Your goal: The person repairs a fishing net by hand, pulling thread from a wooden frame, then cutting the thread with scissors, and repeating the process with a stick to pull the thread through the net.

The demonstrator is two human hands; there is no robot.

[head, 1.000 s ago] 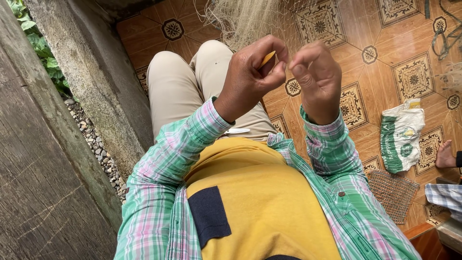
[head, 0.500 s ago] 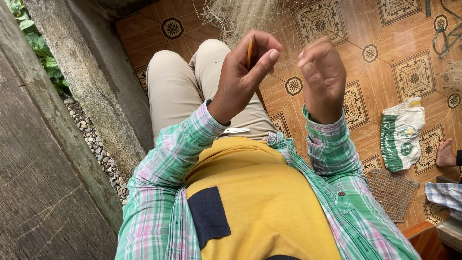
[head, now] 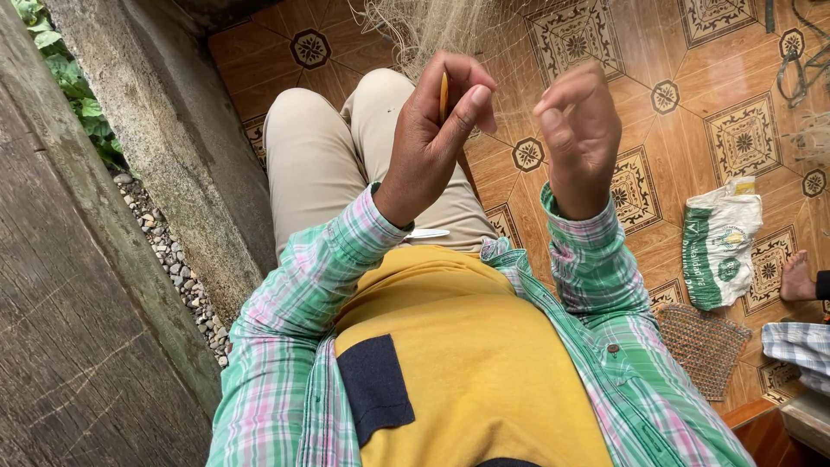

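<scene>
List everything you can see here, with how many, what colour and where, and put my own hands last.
net: one, pale, top centre over the floor
yellow tool: one, upright in the left hand
floor tiles: many, orange-brown with patterns
sack: one, white and green, on the floor at right
mat: one, brown woven, lower right
concrete ledge: one, grey, left of the legs
gravel: many, grey, beside the ledge
plants: green, top left
other person's foot: one, right edge
left hand: one, raised, fingers pinching the tool
right hand: one, raised beside it, fingers curled
</scene>
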